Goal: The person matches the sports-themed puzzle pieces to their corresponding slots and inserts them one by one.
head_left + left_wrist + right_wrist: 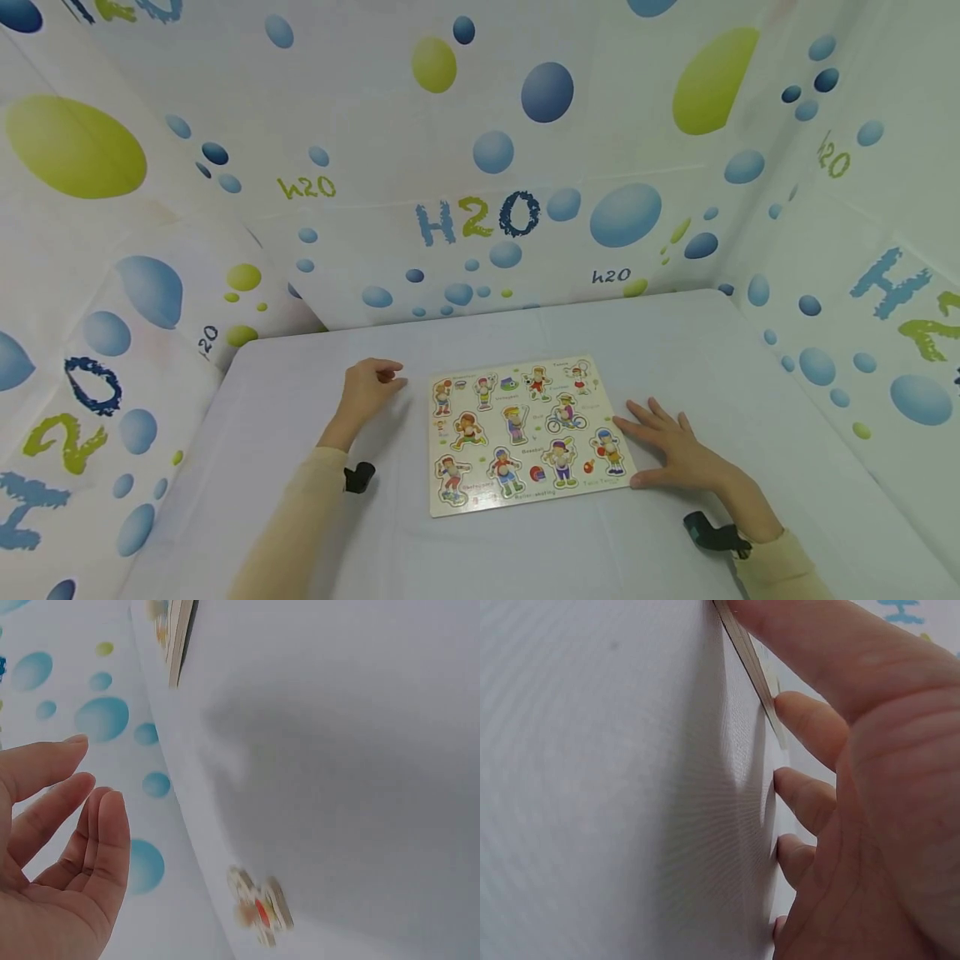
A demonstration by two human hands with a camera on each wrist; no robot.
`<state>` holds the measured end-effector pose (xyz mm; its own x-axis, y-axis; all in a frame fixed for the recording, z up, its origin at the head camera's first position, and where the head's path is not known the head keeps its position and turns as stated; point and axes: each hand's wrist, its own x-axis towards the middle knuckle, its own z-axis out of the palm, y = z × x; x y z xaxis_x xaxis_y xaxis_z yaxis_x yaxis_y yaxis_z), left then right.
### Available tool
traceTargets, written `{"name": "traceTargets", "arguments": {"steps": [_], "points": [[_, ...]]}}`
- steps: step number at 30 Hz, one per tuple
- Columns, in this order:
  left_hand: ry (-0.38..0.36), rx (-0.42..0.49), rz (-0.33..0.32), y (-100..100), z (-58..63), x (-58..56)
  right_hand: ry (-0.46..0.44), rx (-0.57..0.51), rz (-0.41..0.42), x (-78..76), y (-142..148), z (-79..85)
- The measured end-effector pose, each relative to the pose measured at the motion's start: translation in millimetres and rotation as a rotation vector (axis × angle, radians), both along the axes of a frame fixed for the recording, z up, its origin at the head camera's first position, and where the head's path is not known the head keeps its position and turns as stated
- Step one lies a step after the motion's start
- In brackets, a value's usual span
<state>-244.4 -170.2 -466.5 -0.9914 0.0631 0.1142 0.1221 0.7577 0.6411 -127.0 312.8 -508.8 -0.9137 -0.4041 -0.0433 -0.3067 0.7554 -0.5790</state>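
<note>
A wooden sports picture puzzle board point(521, 435) lies flat on the white table, slightly turned. Painted figures of children playing sports fill it, such as a cyclist point(566, 415) and a baseball player point(561, 462). My right hand point(678, 454) spreads its fingers at the board's right edge, with thumb and index fingertip right at the rim. To the left of the board, my left hand point(367, 390) hovers over the table, fingers loosely bent and holding nothing. A loose figure-shaped puzzle piece point(260, 907) lies on the table in the left wrist view; the head view does not show it.
White cloth point(570, 546) covers the table. Behind it and at both sides stand white sheets point(360, 100) printed with blue and green drops and H2O lettering. Each wrist wears a black strapped device, one at the left point(360, 477) and another at the right point(716, 533).
</note>
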Motion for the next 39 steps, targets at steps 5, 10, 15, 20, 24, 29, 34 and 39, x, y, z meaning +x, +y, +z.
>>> {"name": "traceTargets", "arguments": {"steps": [5, 10, 15, 20, 24, 29, 34, 39], "points": [[0.005, 0.003, 0.021, -21.2, 4.9, 1.2, -0.004, 0.005, -0.003, 0.3, -0.2, 0.0], [-0.008, 0.012, 0.049, -36.0, 5.7, 3.8, 0.000, 0.010, -0.004, 0.3, 0.2, -1.7], [-0.050, 0.014, 0.093, -51.8, -3.5, 1.8, 0.002, 0.012, -0.005, -0.1, 0.0, -2.2], [-0.040, 0.008, 0.114, -65.2, -13.7, -0.9, 0.002, 0.015, -0.007, -0.1, -0.7, -1.6], [-0.041, 0.002, 0.120, -70.8, -18.7, -2.0, 0.006, 0.017, -0.006, -0.1, -0.9, -1.1], [-0.058, -0.010, 0.115, -72.3, -22.5, -1.1, 0.009, 0.015, -0.003, 0.2, -1.1, -0.5], [-0.096, -0.022, 0.118, -73.2, -26.3, 0.2, 0.010, 0.005, 0.002, 0.1, -1.2, -0.5], [-0.128, -0.004, 0.118, -74.3, -30.3, 0.3, 0.013, 0.009, -0.001, -0.5, -0.9, -1.4]]}}
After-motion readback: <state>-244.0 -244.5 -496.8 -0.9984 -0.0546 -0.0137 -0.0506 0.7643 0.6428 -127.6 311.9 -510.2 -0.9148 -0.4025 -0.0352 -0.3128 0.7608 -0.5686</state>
